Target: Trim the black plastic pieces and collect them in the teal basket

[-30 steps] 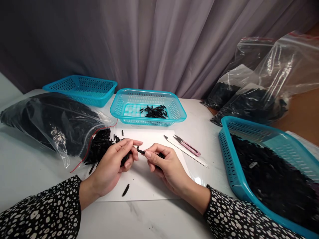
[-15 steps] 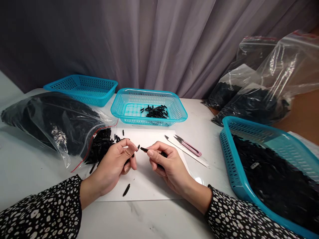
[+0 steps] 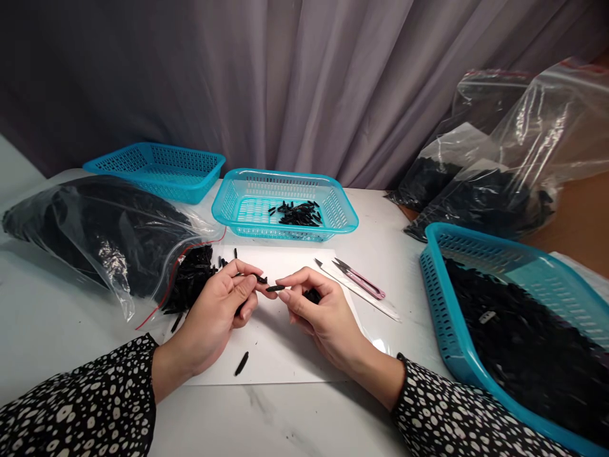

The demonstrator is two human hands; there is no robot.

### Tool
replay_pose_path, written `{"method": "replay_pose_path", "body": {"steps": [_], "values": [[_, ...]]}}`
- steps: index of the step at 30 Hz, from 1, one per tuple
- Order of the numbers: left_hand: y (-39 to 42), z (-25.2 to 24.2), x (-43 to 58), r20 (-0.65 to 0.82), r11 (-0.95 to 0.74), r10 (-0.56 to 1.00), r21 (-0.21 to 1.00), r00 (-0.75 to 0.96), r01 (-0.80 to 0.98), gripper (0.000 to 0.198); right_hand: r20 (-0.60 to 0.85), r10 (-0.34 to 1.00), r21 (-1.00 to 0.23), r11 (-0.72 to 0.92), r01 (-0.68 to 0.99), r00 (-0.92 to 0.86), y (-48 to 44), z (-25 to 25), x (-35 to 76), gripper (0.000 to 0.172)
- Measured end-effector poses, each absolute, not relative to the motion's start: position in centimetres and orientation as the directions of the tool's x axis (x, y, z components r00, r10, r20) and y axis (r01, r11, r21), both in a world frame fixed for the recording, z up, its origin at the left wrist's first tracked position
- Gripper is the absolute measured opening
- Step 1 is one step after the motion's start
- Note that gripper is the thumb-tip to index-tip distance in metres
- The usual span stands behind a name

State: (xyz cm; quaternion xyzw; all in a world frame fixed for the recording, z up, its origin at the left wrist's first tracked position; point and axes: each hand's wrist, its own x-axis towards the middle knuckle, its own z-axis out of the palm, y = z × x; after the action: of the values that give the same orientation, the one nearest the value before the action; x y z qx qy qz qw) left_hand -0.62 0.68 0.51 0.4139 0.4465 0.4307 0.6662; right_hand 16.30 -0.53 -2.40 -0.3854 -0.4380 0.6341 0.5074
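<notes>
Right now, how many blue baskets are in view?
3. The far-left basket sits behind the bag; the middle basket holds a few black pieces; the right basket, heaped with them, is cut off by the frame. None seems hidden.

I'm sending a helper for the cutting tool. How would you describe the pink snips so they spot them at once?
Find the middle blue basket on the white table. In front of its right corner, beyond the right hand, lie the snips. Only they are pink with metal points.
</notes>
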Motion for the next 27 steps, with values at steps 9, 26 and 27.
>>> {"method": "replay_pose_path", "body": {"steps": [9,26,27], "values": [[0.71,-0.15,-0.98,-0.173,0.188,0.968,0.98,0.183,-0.065,0.03,-0.09,0.956,-0.797,-0.237,-0.556,-0.279,-0.46,-1.65,16.66,0.017],[0.69,0.71,-0.86,-0.253,0.293,0.935,0.946,0.25,-0.14,0.01,-0.088,0.99,-0.945,-0.119,-0.304,-0.114,-0.37,-2.43,16.49,0.021],[0.69,0.77,-0.79,-0.261,0.303,0.933,0.942,0.249,-0.147,0.01,-0.085,0.991,-0.947,-0.113,-0.301,-0.103,-0.37,-2.47,16.49,0.02]]}}
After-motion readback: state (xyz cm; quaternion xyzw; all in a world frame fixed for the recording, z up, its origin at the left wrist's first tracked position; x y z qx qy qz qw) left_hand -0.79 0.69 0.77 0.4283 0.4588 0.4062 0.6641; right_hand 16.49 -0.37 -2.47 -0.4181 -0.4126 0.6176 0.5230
